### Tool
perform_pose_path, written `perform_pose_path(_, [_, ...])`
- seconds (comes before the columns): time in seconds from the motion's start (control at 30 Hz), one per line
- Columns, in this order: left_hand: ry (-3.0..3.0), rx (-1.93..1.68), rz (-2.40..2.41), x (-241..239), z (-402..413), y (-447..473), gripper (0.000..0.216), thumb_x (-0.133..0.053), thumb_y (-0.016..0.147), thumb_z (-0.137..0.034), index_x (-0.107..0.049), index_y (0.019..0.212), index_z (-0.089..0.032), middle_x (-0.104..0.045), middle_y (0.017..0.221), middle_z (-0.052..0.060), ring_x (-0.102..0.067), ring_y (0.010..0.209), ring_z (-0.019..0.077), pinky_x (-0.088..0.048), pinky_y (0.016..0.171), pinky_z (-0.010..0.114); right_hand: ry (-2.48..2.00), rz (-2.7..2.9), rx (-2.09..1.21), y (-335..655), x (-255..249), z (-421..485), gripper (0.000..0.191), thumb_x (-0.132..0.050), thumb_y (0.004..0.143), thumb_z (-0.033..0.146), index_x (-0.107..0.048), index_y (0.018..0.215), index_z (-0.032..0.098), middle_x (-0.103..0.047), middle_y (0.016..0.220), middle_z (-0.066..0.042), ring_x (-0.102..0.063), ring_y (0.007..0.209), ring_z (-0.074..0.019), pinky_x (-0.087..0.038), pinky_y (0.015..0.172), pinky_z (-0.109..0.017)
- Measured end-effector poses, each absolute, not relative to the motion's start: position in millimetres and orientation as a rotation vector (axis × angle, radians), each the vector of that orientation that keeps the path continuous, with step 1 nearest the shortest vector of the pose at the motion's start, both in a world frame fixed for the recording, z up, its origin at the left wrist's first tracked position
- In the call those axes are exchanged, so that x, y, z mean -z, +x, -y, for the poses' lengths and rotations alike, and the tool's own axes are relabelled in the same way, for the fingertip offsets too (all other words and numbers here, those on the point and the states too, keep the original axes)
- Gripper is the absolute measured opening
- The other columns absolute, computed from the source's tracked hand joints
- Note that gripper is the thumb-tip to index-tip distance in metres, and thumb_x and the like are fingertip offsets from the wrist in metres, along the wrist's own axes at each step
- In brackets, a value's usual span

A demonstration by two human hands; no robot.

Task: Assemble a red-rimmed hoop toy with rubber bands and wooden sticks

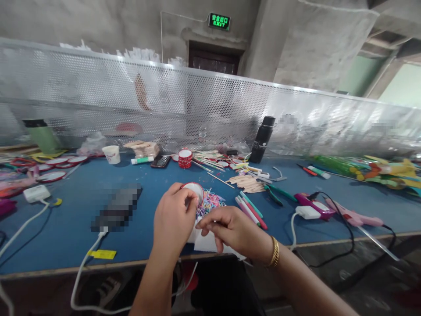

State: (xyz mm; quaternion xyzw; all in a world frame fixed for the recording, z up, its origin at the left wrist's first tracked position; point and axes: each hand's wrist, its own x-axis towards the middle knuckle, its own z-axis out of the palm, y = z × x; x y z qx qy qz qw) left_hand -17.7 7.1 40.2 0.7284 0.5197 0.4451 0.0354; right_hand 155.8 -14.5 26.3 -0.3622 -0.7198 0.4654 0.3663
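Note:
My left hand [174,216] is closed in a pinch over the near edge of the table, its fingertips pressed together. My right hand [228,224] is beside it, also pinching with curled fingers. Whatever lies between the fingertips of either hand is too small to make out. Just behind the left hand is a round white piece with a red rim [193,188], partly covered by the fingers. A heap of thin, multicoloured strands [213,199] lies behind the right hand. Under the hands there is white paper [205,242].
Several markers [250,210], pliers [274,195] and wooden sticks [248,183] lie to the right. Beyond them is a pink glue gun [353,213] with a cord. A phone [118,206] on a white cable lies left. A black bottle [262,139] stands before the perforated metal screen [217,101].

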Motion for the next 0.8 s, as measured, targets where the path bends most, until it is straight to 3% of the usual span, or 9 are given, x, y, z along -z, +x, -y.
perform_pose_path(0.17, [2.201, -1.305, -1.509, -42, -4, -13, 0.016, -0.057, 0.089, -0.021, -0.065, 0.075, -0.021, -0.059, 0.089, 0.001, -0.057, 0.081, 0.0171, -0.040, 0.073, 0.031, -0.793, 1.870, -1.319, 165, -23, 11, 0.031, -0.083, 0.075, 0.040, -0.080, 0.099, 0.020, -0.072, 0.074, -0.001, -0.061, 0.047, -0.0069, -0.047, 0.044, -0.017])
perform_pose_path(0.33, [2.119, -1.176, -1.232, -40, -8, -17, 0.014, -0.061, 0.089, -0.033, -0.071, 0.091, -0.024, -0.061, 0.098, 0.001, -0.058, 0.077, 0.0152, -0.044, 0.069, 0.029, -0.606, 1.788, -1.164, 179, -26, 7, 0.041, -0.087, 0.074, 0.039, -0.077, 0.112, 0.027, -0.076, 0.085, -0.001, -0.067, 0.065, -0.0106, -0.058, 0.066, -0.025])
perform_pose_path(0.5, [2.107, -1.310, -1.192, -35, -15, -23, 0.007, -0.057, 0.089, -0.022, -0.063, 0.094, -0.023, -0.065, 0.102, 0.003, -0.059, 0.093, 0.0191, -0.046, 0.083, 0.033, -0.657, 1.771, -0.642, 193, -30, 2, 0.059, -0.085, 0.072, 0.051, -0.067, 0.122, 0.027, -0.073, 0.105, -0.004, -0.070, 0.096, -0.0200, -0.057, 0.092, -0.038])
perform_pose_path(0.57, [2.054, -1.336, -1.223, -35, -17, -24, 0.010, -0.056, 0.087, -0.017, -0.059, 0.095, -0.023, -0.065, 0.098, 0.001, -0.059, 0.088, 0.0186, -0.046, 0.082, 0.033, -0.790, 1.843, -0.339, 195, -30, 1, 0.067, -0.087, 0.068, 0.056, -0.063, 0.123, 0.024, -0.069, 0.116, -0.008, -0.066, 0.110, -0.0252, -0.052, 0.100, -0.043])
perform_pose_path(0.67, [1.962, -1.325, -1.179, -34, -18, -22, 0.023, -0.057, 0.084, -0.015, -0.057, 0.105, -0.023, -0.066, 0.102, 0.001, -0.060, 0.085, 0.0177, -0.047, 0.078, 0.031, -0.882, 1.971, -0.023, 192, -28, -2, 0.076, -0.084, 0.067, 0.062, -0.055, 0.125, 0.022, -0.064, 0.126, -0.012, -0.060, 0.122, -0.0307, -0.045, 0.106, -0.050])
perform_pose_path(0.8, [1.831, -1.257, -1.059, -32, -19, -18, 0.045, -0.063, 0.083, -0.021, -0.049, 0.125, -0.023, -0.069, 0.101, 0.002, -0.065, 0.088, 0.0195, -0.049, 0.080, 0.033, -0.867, 2.087, 0.133, 185, -24, -7, 0.073, -0.081, 0.072, 0.060, -0.049, 0.125, 0.022, -0.064, 0.128, -0.014, -0.059, 0.123, -0.0317, -0.042, 0.106, -0.051])
